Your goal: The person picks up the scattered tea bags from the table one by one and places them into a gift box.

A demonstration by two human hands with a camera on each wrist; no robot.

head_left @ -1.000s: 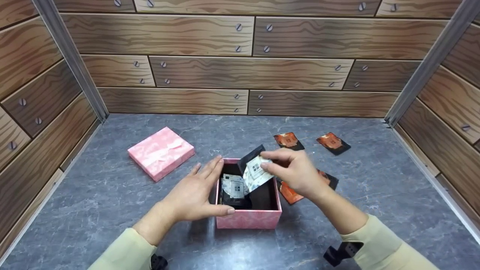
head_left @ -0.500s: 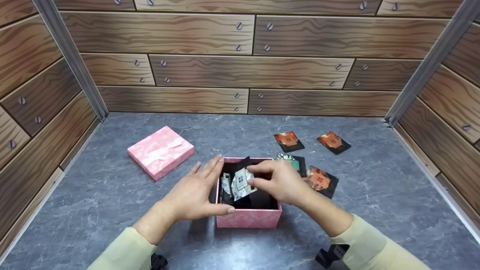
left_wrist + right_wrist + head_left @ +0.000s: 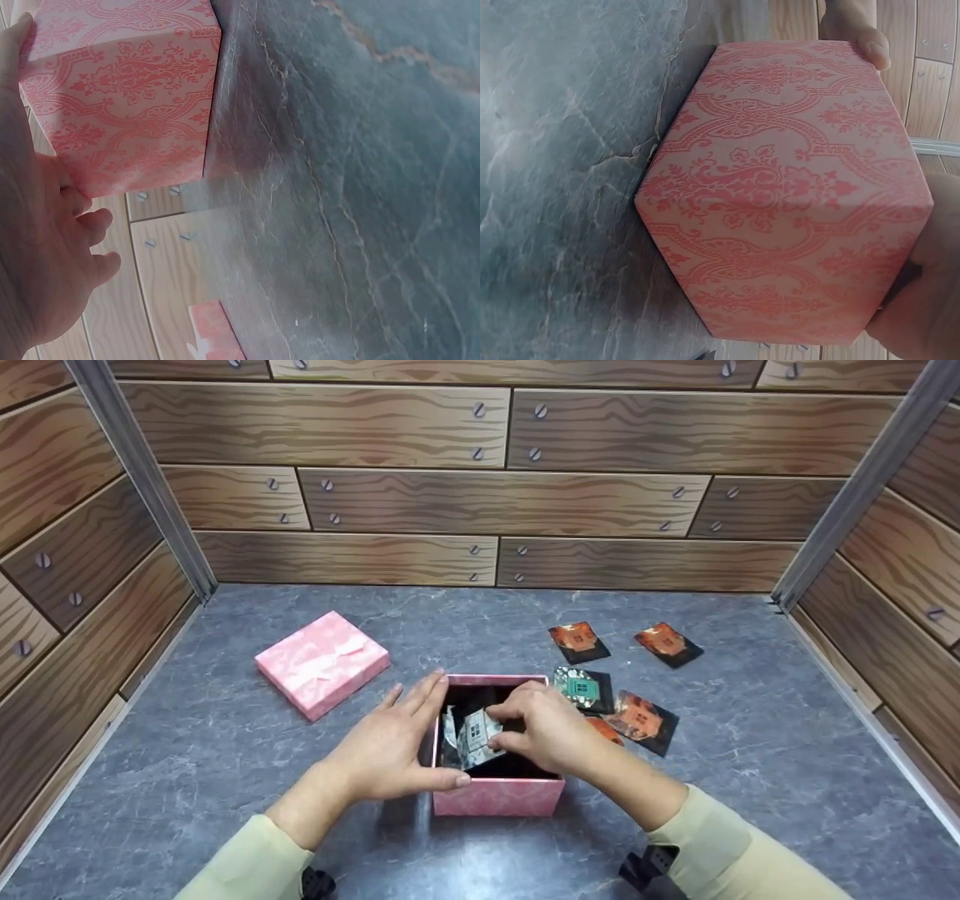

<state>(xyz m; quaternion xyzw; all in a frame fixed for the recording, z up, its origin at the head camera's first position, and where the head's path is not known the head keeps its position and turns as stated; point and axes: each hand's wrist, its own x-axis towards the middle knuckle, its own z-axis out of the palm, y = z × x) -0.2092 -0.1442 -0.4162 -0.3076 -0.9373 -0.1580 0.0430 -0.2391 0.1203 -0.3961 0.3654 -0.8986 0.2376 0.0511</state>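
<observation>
A pink patterned box (image 3: pixel 498 799) stands uncovered on the table, its inside dark. My left hand (image 3: pixel 382 754) holds the box along its left side, fingers at the far left corner and thumb over the front rim; in the left wrist view this hand (image 3: pixel 45 255) lies against the box wall (image 3: pixel 127 97). Between thumb and fingers, my right hand (image 3: pixel 544 727) pinches a black-and-white sachet (image 3: pixel 478 733), tilted down inside the box. Another pale sachet (image 3: pixel 449 727) stands beside it against the left wall. The right wrist view shows mostly the box's outside (image 3: pixel 772 142).
The pink lid (image 3: pixel 322 666) with a bow lies at the left. Right of the box are a green sachet (image 3: pixel 583 688) and several orange-and-black sachets, among them one at the back (image 3: pixel 579 641), one farther right (image 3: pixel 669 643) and one nearer (image 3: pixel 641 721).
My right hand has moved left and down, lowering the black-and-white sachet from above the rim into the box. The green sachet has come into sight. My left hand has stayed in place.
</observation>
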